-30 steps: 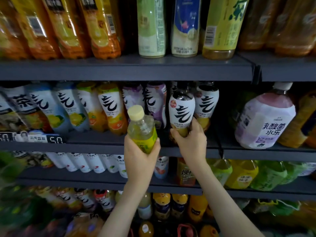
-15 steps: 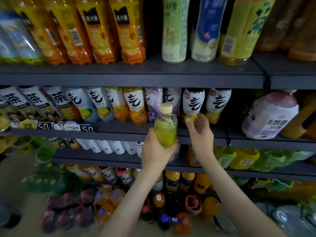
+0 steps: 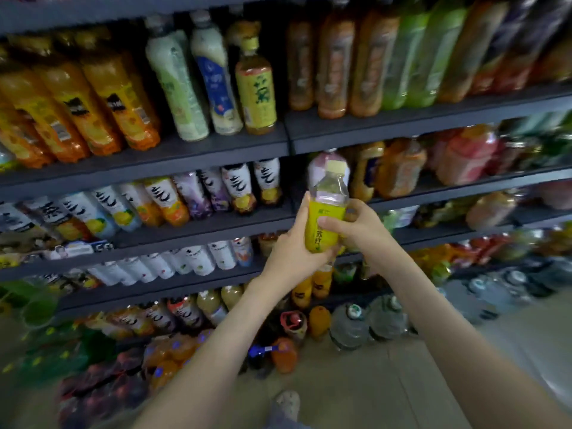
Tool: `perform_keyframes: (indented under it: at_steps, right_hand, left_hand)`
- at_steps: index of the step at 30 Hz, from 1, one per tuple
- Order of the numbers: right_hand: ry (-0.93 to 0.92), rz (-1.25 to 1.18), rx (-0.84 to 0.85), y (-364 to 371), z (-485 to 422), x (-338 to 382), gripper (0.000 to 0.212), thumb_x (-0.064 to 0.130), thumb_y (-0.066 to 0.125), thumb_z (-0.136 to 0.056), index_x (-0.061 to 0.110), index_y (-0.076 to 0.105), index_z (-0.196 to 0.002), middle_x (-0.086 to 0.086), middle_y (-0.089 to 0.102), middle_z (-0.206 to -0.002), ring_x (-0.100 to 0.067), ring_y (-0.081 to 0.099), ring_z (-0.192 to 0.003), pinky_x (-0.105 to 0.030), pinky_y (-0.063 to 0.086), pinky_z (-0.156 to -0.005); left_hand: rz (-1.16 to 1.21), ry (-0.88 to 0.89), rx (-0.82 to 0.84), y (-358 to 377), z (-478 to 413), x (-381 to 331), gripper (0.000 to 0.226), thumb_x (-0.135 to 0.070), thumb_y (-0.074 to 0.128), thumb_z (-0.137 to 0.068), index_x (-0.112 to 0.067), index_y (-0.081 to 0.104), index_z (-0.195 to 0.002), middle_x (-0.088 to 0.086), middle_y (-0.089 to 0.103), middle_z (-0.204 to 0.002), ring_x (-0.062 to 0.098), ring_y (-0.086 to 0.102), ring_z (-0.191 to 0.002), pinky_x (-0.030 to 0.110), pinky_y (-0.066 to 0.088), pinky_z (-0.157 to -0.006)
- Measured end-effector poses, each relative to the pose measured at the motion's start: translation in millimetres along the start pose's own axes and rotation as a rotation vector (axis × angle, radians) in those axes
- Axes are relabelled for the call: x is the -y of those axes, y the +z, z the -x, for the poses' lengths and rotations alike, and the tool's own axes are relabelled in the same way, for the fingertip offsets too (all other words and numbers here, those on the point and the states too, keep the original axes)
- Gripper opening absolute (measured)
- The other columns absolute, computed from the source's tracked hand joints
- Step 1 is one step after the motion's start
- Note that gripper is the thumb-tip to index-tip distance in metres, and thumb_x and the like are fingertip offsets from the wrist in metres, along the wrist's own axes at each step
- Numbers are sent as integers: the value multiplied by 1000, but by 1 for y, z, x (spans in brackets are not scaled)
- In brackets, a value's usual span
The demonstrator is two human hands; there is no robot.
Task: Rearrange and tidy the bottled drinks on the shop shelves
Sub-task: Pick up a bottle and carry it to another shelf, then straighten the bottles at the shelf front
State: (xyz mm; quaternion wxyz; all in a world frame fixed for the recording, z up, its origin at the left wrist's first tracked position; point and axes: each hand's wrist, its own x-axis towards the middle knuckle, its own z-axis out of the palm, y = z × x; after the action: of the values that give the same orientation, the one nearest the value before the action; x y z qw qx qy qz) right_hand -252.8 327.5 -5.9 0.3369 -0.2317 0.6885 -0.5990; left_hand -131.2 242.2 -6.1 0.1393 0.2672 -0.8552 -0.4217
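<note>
I hold a small bottle with a yellow label and pale cap upright in front of the dark shelves. My left hand wraps its lower body from the left and below. My right hand grips the label from the right side. Behind the bottle stands a pink-white bottle on the second shelf. A row of white-labelled bottles with black brush characters lines the same shelf level to the left.
The top shelf carries orange juice bottles, pale green and blue bottles, and a yellow tea bottle. Lower shelves hold small white bottles. Large water jugs and shrink-wrapped packs stand on the floor. A shoe shows below.
My right hand has left the white-labelled shelf bottle and now grips the yellow-labelled bottle too. The view has swung right and pulled back from the shelves.
</note>
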Motion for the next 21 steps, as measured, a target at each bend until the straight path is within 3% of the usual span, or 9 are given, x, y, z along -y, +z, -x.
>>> perform_keyframes:
  at_steps: [2, 4, 8, 9, 11, 13, 16, 18, 21]
  right_hand:
    - [3, -42, -74, -38, 13, 7, 59, 23, 83, -72, 22, 45, -116, -4, 64, -112, -19, 68, -95, -38, 58, -79]
    - [-40, -22, -176, -73, 25, 10, 63, 29, 83, -72, 22, 41, -118, -6, 62, -117, -21, 66, -99, -41, 57, -82]
    - [-242, 243, -403, -128, 44, 24, 65, 32, 78, -78, 20, 36, -125, 8, 61, -100, -4, 60, -85, -12, 48, -68]
    - [-268, 275, -434, -142, 46, 26, 71, 35, 78, -77, 19, 34, -130, 4, 61, -105, -8, 61, -90, -15, 49, -72]
    - [-273, 315, -487, -176, 44, 31, 81, 43, 77, -76, 19, 31, -138, -2, 59, -117, -18, 60, -103, -33, 52, -84]
    - [-261, 308, -525, -218, 38, 36, 77, 43, 78, -75, 20, 34, -134, 0, 59, -114, -19, 60, -102, -35, 52, -84]
    - [-270, 242, -580, -286, 26, 46, 73, 34, 83, -71, 27, 38, -128, 9, 61, -101, -10, 61, -93, -21, 49, -70]
    - [-298, 214, -610, -333, 16, 55, 78, 31, 83, -71, 25, 38, -134, 7, 62, -104, -10, 62, -93, -23, 51, -71]
    - [-333, 198, -658, -409, 0, 71, 58, 28, 78, -77, 31, 43, -123, 11, 64, -96, -4, 64, -85, -29, 56, -74]
  left_hand:
    - [-24, 5, 62, 24, -2, -31, 101, -46, 69, -80, -48, -8, -147, -8, 63, -99, 13, 62, -85, 27, 51, -71]
    - [-39, 31, 22, 50, -9, -63, 100, -49, 68, -80, -51, -7, -146, -2, 65, -102, 21, 63, -91, 33, 52, -73]
    - [-59, 101, -76, 107, -27, -117, 99, -35, 69, -79, -43, 0, -150, 8, 70, -102, 31, 63, -95, 38, 49, -72]
    - [-60, 120, -81, 121, -32, -131, 98, -32, 68, -79, -42, 1, -150, 14, 70, -102, 35, 63, -95, 41, 50, -75]
    - [-87, 164, -100, 147, -47, -159, 91, -31, 64, -81, -41, 6, -150, 17, 69, -101, 39, 61, -96, 38, 46, -72]
    - [-150, 224, -97, 171, -64, -188, 83, -36, 63, -84, -41, 12, -149, 11, 69, -104, 39, 60, -97, 31, 36, -66]
    - [-96, 324, -24, 210, -98, -225, 84, -49, 62, -80, -45, 13, -148, 5, 71, -99, 32, 64, -92, 33, 49, -79]
    - [-55, 367, 35, 233, -124, -254, 84, -56, 62, -78, -49, 13, -146, -1, 70, -100, 22, 65, -93, 38, 52, -84]
    - [80, 440, 146, 269, -165, -304, 80, -48, 69, -81, -52, 21, -144, -19, 64, -105, -5, 61, -90, 21, 52, -83]
